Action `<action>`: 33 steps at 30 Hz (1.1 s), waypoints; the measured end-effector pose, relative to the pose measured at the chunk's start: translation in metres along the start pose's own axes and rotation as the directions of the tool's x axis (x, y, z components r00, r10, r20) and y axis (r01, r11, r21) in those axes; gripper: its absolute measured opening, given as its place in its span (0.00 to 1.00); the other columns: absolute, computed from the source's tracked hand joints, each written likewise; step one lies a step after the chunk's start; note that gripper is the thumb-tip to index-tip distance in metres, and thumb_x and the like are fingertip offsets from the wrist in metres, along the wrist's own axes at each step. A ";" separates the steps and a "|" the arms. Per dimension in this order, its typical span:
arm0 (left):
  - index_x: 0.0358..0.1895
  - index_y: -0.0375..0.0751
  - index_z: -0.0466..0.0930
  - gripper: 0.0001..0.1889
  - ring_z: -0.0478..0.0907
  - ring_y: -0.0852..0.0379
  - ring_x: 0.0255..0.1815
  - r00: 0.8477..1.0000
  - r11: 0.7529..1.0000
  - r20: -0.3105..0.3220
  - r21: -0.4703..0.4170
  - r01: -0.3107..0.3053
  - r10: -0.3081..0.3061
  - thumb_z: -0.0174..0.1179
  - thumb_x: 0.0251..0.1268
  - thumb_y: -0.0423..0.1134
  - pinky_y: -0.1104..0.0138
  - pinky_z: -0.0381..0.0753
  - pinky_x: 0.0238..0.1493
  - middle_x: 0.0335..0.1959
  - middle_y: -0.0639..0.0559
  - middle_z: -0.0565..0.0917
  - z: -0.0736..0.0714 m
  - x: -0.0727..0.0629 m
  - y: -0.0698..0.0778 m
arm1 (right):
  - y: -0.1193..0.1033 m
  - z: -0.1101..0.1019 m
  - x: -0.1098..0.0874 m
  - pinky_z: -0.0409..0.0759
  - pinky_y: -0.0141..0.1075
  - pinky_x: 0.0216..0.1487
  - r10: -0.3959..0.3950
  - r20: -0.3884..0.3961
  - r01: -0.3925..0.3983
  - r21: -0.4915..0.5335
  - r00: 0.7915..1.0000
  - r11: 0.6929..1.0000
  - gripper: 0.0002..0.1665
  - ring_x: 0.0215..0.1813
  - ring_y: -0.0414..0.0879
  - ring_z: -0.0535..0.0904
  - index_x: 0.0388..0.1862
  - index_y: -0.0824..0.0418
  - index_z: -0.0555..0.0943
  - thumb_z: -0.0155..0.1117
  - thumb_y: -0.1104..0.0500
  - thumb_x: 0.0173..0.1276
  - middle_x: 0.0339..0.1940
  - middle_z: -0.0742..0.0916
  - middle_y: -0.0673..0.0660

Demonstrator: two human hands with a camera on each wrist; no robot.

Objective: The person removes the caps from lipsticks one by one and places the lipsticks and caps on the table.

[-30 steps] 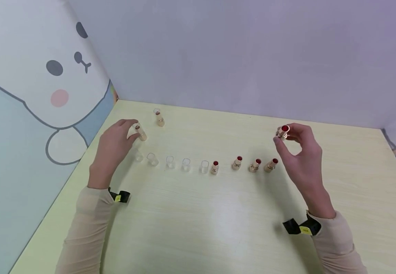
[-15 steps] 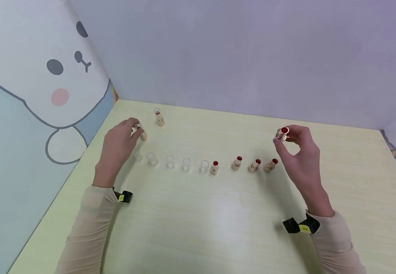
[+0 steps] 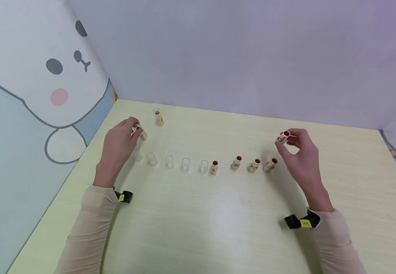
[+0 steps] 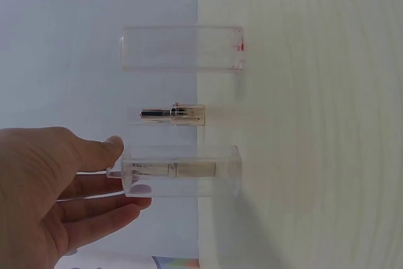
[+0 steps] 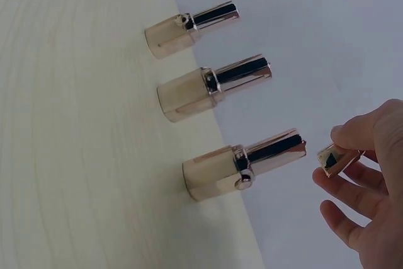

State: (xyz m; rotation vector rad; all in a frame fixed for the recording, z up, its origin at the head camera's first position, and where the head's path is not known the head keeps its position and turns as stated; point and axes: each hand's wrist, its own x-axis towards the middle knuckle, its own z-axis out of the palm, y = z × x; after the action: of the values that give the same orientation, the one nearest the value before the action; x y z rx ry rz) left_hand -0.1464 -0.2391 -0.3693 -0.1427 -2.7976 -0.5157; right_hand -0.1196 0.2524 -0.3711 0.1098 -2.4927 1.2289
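Note:
At the table's far left, my left hand (image 3: 119, 139) pinches the top of the clear cap around a gold lipstick tube (image 3: 143, 134), which stands upright. In the left wrist view another clear cap (image 4: 227, 171) stands in front and partly veils those fingers and that tube. On the right, my right hand (image 3: 302, 152) holds a gold lipstick tube (image 3: 283, 136) between thumb and fingers, above the table, its dark red opening facing up. In the right wrist view only part of this held tube (image 5: 337, 160) shows. Nearest to it stands an uncapped lipstick tube (image 3: 270, 165).
Several clear caps, one of them here (image 3: 186, 164), stand in a row at left centre. Several uncapped gold tubes, including this lipstick tube (image 3: 237, 163), continue the row rightward. Behind the left hand stands a capped lipstick tube (image 3: 160, 118). A wall (image 3: 235, 57) rises behind the table.
My left hand has moved slightly right and its fingers have closed on the cap around the far-left tube. The right hand has dipped a little, still holding its lipstick tube.

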 end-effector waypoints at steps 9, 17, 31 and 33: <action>0.56 0.31 0.78 0.12 0.86 0.37 0.44 0.999 0.999 0.028 -0.048 0.018 -0.017 0.61 0.77 0.34 0.46 0.83 0.41 0.47 0.33 0.87 0.000 0.001 0.002 | 0.018 0.002 -0.001 0.73 0.16 0.51 0.138 0.127 -0.124 -0.118 0.982 0.985 0.25 0.54 0.31 0.78 0.64 0.62 0.74 0.68 0.53 0.75 0.56 0.84 0.55; 0.56 0.31 0.78 0.12 0.85 0.37 0.41 1.000 0.999 0.029 -0.053 0.013 -0.011 0.61 0.77 0.34 0.47 0.83 0.39 0.46 0.33 0.86 -0.001 0.001 0.004 | 0.034 0.005 -0.002 0.72 0.18 0.52 0.156 0.169 -0.137 -0.118 0.973 0.983 0.25 0.61 0.60 0.83 0.64 0.64 0.73 0.68 0.56 0.75 0.56 0.86 0.63; 0.56 0.31 0.78 0.11 0.85 0.37 0.41 0.999 0.999 0.038 -0.051 0.016 -0.015 0.60 0.77 0.34 0.47 0.83 0.39 0.47 0.33 0.87 -0.002 0.001 0.005 | 0.048 0.008 -0.003 0.70 0.11 0.47 0.169 0.244 -0.142 -0.125 0.955 0.982 0.25 0.59 0.62 0.83 0.62 0.66 0.73 0.70 0.58 0.74 0.54 0.86 0.67; 0.56 0.31 0.78 0.12 0.86 0.37 0.42 0.999 0.998 0.039 -0.053 0.014 -0.012 0.60 0.77 0.34 0.46 0.83 0.40 0.47 0.33 0.87 -0.002 0.001 0.005 | 0.050 0.008 -0.003 0.70 0.11 0.46 0.171 0.246 -0.142 -0.130 0.954 0.981 0.24 0.58 0.61 0.83 0.62 0.65 0.73 0.70 0.58 0.74 0.54 0.86 0.67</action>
State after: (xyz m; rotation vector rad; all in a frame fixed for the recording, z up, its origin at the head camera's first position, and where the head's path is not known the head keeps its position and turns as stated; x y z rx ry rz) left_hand -0.1462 -0.2350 -0.3656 -0.1476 -2.8254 -0.5974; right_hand -0.1298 0.2766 -0.4142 0.0452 -2.8365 1.1998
